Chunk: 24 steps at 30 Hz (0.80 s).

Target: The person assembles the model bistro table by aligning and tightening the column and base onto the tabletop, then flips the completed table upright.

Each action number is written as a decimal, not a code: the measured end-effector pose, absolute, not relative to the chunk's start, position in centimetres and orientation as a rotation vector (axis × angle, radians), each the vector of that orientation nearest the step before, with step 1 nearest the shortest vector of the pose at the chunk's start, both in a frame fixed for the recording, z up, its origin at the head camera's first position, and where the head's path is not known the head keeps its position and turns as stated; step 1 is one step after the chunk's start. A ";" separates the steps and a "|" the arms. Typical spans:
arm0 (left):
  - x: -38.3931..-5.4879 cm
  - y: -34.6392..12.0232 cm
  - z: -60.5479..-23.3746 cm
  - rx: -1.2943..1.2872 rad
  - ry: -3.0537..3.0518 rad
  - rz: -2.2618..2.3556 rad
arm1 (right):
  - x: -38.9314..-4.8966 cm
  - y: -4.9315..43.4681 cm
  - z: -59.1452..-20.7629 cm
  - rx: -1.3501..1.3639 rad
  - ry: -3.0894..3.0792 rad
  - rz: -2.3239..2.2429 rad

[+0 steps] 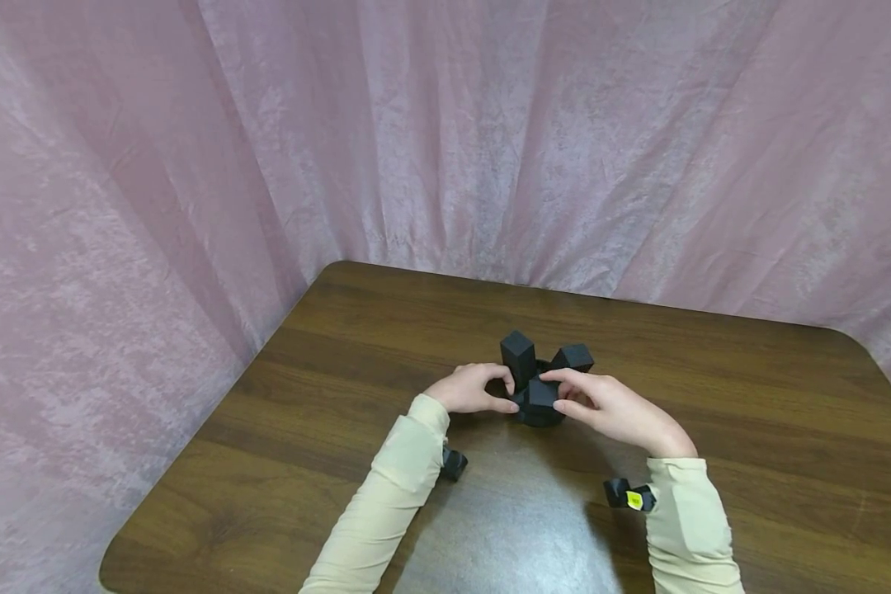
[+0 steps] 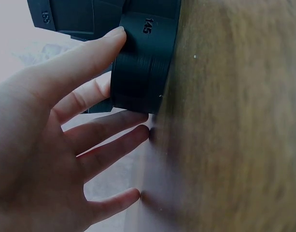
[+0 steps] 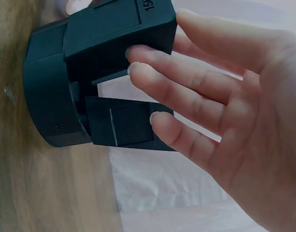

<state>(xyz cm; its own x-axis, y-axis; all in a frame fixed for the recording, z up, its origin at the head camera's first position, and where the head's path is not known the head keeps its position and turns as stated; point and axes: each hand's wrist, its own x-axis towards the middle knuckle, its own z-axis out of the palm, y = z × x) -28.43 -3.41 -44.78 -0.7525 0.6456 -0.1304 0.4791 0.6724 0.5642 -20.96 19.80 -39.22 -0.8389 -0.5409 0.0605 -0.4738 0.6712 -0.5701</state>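
Note:
A black round base (image 1: pixel 540 419) stands on the wooden table (image 1: pixel 713 396) with three black blocks slanting out of it: a tall block (image 1: pixel 518 355), a right block (image 1: pixel 573 357) and a front block (image 1: pixel 542 394). My left hand (image 1: pixel 506 389) pinches the base (image 2: pixel 143 67) at its left side, thumb on the rim and index finger behind it. My right hand (image 1: pixel 564 389) grips the front block (image 3: pixel 119 34) between thumb and fingers. In the right wrist view a second block (image 3: pixel 123 128) sticks out below it from the base (image 3: pixel 44 96).
A pink curtain (image 1: pixel 416 124) hangs close behind and to the left of the table. The table's left edge and rounded corners are in view. Small black wrist cameras (image 1: pixel 453 464) sit under both sleeves.

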 end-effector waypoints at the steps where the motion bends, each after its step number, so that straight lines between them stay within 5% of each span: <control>1: -28.4 -3.4 -44.8 0.892 2.570 0.733 | -21.0 19.7 -39.3 -0.864 2.778 -0.891; 24: -28.5 -3.5 -45.0 0.892 2.583 0.719 | -21.1 18.9 -40.0 -1.046 2.690 -0.886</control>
<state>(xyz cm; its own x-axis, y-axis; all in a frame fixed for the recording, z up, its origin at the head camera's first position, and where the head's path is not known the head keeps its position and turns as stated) -28.45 -3.49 -45.00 -0.7560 0.6419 -0.1278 0.4837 0.6795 0.5517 -21.06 18.87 -39.95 -0.7533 -0.6510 0.0938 -0.5792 0.5890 -0.5636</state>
